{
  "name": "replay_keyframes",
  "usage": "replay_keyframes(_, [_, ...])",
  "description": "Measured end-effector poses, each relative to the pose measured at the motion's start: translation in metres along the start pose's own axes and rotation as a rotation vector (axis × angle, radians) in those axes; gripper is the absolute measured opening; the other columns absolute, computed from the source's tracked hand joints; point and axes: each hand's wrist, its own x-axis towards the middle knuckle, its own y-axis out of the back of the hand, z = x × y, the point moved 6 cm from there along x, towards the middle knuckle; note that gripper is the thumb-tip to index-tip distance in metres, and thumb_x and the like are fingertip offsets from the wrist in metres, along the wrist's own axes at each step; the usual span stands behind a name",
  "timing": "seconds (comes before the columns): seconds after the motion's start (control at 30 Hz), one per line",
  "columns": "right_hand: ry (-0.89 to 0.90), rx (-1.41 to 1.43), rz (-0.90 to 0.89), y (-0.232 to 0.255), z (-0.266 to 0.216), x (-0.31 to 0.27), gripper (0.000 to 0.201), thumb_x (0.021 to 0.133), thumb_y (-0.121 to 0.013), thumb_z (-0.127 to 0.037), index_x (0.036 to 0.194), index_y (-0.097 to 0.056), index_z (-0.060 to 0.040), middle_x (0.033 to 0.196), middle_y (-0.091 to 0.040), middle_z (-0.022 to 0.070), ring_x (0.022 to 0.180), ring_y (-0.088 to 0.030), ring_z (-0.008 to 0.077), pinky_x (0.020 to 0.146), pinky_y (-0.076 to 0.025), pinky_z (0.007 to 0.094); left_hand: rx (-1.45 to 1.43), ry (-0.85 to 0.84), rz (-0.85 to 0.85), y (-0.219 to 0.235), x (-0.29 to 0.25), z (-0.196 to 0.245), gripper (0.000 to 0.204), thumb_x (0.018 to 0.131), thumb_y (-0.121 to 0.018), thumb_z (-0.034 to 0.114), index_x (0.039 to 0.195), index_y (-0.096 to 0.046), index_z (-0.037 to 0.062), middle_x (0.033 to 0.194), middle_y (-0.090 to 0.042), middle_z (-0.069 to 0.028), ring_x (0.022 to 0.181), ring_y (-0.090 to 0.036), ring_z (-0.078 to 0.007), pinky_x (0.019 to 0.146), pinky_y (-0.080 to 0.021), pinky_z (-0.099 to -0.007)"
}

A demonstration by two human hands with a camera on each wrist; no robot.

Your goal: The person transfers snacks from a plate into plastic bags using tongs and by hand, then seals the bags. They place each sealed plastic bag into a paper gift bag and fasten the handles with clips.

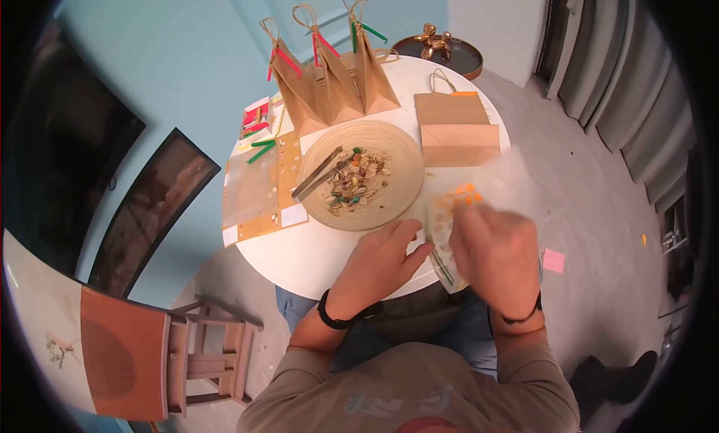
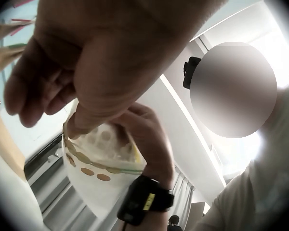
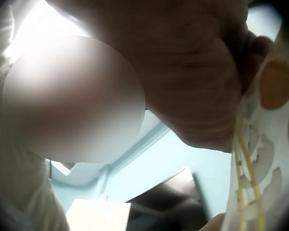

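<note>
A translucent pouch with round spots and a green-edged strip [image 1: 440, 262] stands between the hands at the table's near right. My left hand [image 1: 382, 261] is beside its left edge, thumb and index finger spread; in the left wrist view the left hand [image 2: 101, 62] has its thumb against the pouch's rim and its other fingers loosely bent. My right hand [image 1: 494, 257], blurred, is curled at the pouch's right side. The right wrist view has the right hand [image 3: 192, 72] with bent fingers at the edge of the pouch [image 3: 245, 192]; its fingertips are hidden.
A round plate [image 1: 314, 201] holds mixed dried pieces and metal tongs [image 1: 318, 172]. Behind it three paper bags [image 1: 341, 85] stand upright; another paper bag [image 1: 458, 141] lies flat at right. Cardboard and translucent sheets [image 1: 258, 190] lie left. A pink paper [image 1: 553, 260] is on the floor.
</note>
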Motion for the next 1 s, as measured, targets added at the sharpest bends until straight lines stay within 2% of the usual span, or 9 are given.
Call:
replay_keyframes(0.1, [-0.253, -0.137, -0.043, -0.041, 0.062, 0.009, 0.009, 0.085, -0.073, -0.004, 0.087, -0.064, -0.003, 0.079, -0.068, 0.0168, 0.067, -0.071, 0.0383, 0.062, -0.055, 0.0477, 0.098, 0.056, 0.071, 0.002, 0.004, 0.004, 0.025, 0.097, -0.087, 0.019, 0.113, -0.075, 0.0036, 0.09, -0.074, -0.0123, 0.067, -0.071, -0.0283, 0.062, -0.056, -0.0384])
replay_keyframes(0.23, [-0.346, -0.119, -0.075, -0.087, 0.101, 0.021, 0.005, 0.088, -0.068, -0.003, 0.087, -0.065, 0.0007, 0.077, -0.071, 0.023, 0.071, -0.072, 0.0436, 0.067, -0.057, 0.0522, -0.031, 0.105, -0.002, 0.032, -0.006, 0.038, 0.033, 0.095, -0.091, 0.028, 0.111, -0.074, 0.0049, 0.093, -0.075, -0.0122, 0.079, -0.075, -0.0323, 0.066, -0.057, -0.0433])
replay_keyframes(0.33, [-0.37, -0.029, -0.082, -0.114, 0.108, 0.027, 0.007, 0.09, -0.067, -0.004, 0.088, -0.065, 0.0019, 0.076, -0.071, 0.0252, 0.073, -0.072, 0.046, 0.069, -0.058, 0.0543, -0.401, -0.473, 0.176, 0.059, -0.019, 0.074, 0.04, 0.088, -0.094, 0.04, 0.091, -0.079, 0.0034, 0.072, -0.071, -0.0058, 0.063, -0.07, -0.0209, 0.06, -0.055, -0.0342])
replay_keyframes(0.47, [-0.411, 0.069, -0.083, -0.131, 0.105, 0.033, 0.012, 0.097, -0.065, -0.007, 0.093, -0.067, 0.0037, 0.078, -0.071, 0.0277, 0.078, -0.072, 0.0489, 0.075, -0.058, 0.0565, -0.977, -0.521, 0.03, 0.066, -0.026, 0.096, 0.056, 0.096, -0.091, 0.049, 0.098, -0.077, -0.0059, 0.085, -0.073, -0.0121, 0.068, -0.07, -0.0235, 0.055, -0.051, -0.0336])
replay_keyframes(0.57, [-0.423, 0.157, -0.122, -0.134, 0.098, 0.037, 0.015, 0.102, -0.065, -0.01, 0.1, -0.071, 0.0032, 0.084, -0.074, 0.0284, 0.083, -0.074, 0.0492, 0.079, -0.059, 0.0561, -1.133, -0.572, -0.127, 0.061, -0.02, 0.11, 0.069, 0.093, -0.086, 0.064, 0.097, -0.075, -0.0046, 0.084, -0.072, -0.0121, 0.061, -0.066, -0.0244, 0.05, -0.048, -0.0346])
replay_keyframes(0.67, [-0.412, 0.202, -0.12, -0.135, 0.093, 0.042, 0.017, 0.104, -0.066, -0.012, 0.105, -0.074, 0.0019, 0.088, -0.075, 0.028, 0.086, -0.075, 0.0484, 0.08, -0.059, 0.0545, -1.216, -0.518, -0.257, 0.057, -0.023, 0.105, 0.062, 0.099, -0.082, 0.056, 0.104, -0.074, -0.0057, 0.086, -0.073, -0.0121, 0.06, -0.065, -0.0244, 0.051, -0.049, -0.033])
replay_keyframes(0.8, [-0.406, 0.229, -0.116, -0.143, 0.092, 0.048, 0.016, 0.104, -0.067, -0.013, 0.105, -0.075, 0.0008, 0.088, -0.076, 0.027, 0.086, -0.075, 0.0475, 0.079, -0.059, 0.0542, -1.182, -0.488, -0.407, 0.068, -0.023, 0.102, 0.067, 0.099, -0.079, 0.061, 0.105, -0.074, -0.0057, 0.088, -0.073, -0.0117, 0.065, -0.07, -0.0247, 0.052, -0.051, -0.0334])
replay_keyframes(0.9, [-0.381, 0.226, -0.103, -0.148, 0.094, 0.048, 0.016, 0.103, -0.067, -0.013, 0.106, -0.075, 0.0008, 0.088, -0.076, 0.0264, 0.085, -0.075, 0.047, 0.079, -0.059, 0.054, -1.046, -0.27, -0.469, 0.072, -0.033, 0.092, 0.05, 0.078, -0.099, 0.03, 0.114, -0.075, 0.0048, 0.092, -0.072, -0.0091, 0.081, -0.073, -0.0282, 0.071, -0.057, -0.0381])
replay_keyframes(1.0, [-0.375, 0.207, -0.101, -0.149, 0.095, 0.051, 0.015, 0.103, -0.067, -0.012, 0.105, -0.075, 0.0007, 0.088, -0.076, 0.026, 0.085, -0.075, 0.0468, 0.079, -0.058, 0.0539, -0.29, -0.056, -0.179, 0.087, -0.01, 0.057, 0.044, 0.083, -0.095, 0.023, 0.114, -0.076, -0.0008, 0.099, -0.077, -0.0115, 0.085, -0.076, -0.028, 0.076, -0.061, -0.0399])
